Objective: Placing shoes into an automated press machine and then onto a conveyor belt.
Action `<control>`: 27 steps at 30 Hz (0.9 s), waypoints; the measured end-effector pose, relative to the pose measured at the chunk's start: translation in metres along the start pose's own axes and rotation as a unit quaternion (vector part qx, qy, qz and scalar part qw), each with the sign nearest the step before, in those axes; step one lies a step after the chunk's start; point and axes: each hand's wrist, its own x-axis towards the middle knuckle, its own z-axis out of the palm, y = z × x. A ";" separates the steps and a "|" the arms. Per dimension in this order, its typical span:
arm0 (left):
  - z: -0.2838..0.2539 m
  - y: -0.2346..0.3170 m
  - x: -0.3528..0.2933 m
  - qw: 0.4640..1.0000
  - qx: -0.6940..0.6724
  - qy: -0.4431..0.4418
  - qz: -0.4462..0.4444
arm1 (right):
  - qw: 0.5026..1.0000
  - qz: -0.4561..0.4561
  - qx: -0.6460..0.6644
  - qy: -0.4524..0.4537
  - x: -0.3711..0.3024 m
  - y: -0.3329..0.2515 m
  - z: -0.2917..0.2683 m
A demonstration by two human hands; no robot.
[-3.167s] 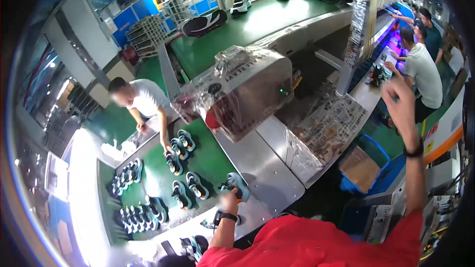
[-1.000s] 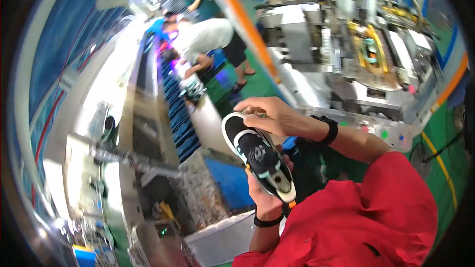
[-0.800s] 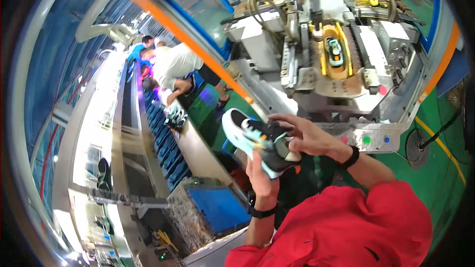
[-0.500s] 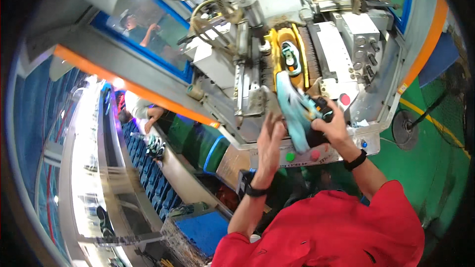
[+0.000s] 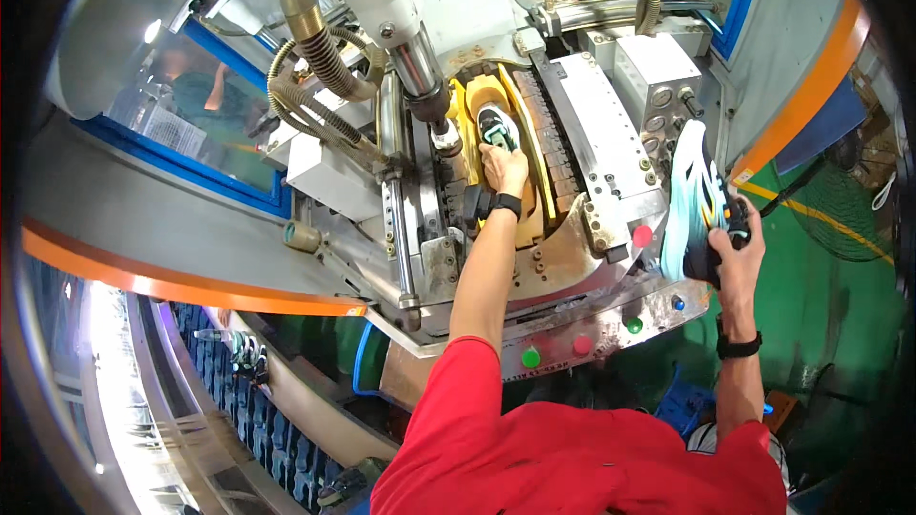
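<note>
My left hand (image 5: 503,168) reaches into a grey press machine (image 5: 582,124) and grips a black and teal shoe (image 5: 495,127) lying in the machine's yellow cradle (image 5: 534,162). My right hand (image 5: 735,246) is out to the right of the machine and holds a second shoe (image 5: 693,200), pale blue sole turned toward me, upright on its heel. Both wrists carry black bands. A metal ram (image 5: 425,86) hangs just left of the cradle.
Red and green buttons (image 5: 580,345) sit on the machine's front panel. Corrugated hoses (image 5: 320,48) run at upper left. A conveyor with shoes (image 5: 243,362) passes at lower left. Green floor (image 5: 821,296) with a yellow line lies at right.
I have turned from the conveyor to the machine. The shoe held in both hands is now in my right hand alone, and my left hand has reached into the cradle onto the other shoe.
</note>
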 end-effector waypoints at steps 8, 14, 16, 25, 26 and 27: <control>-0.085 -0.024 -0.082 0.798 -0.547 -0.209 -0.143 | 0.956 -0.051 -0.237 -0.168 0.151 -0.033 0.122; -0.215 -0.069 -0.239 0.802 -0.550 -0.180 -0.145 | 0.867 -0.065 -0.357 -0.341 0.159 -0.016 0.300; -0.250 -0.097 -0.284 0.813 -0.553 -0.101 -0.155 | 0.865 -0.090 -0.378 -0.316 0.140 0.016 0.355; -0.303 -0.150 -0.465 0.760 -0.544 0.283 -0.217 | 0.867 -0.075 -0.392 -0.298 0.079 0.063 0.409; -0.295 -0.153 -0.478 0.727 -0.559 0.323 -0.233 | 0.844 -0.151 -0.425 -0.292 0.081 0.067 0.398; -0.287 -0.164 -0.494 0.748 -0.503 0.339 -0.271 | 0.809 -0.278 -0.371 -0.361 0.053 0.044 0.370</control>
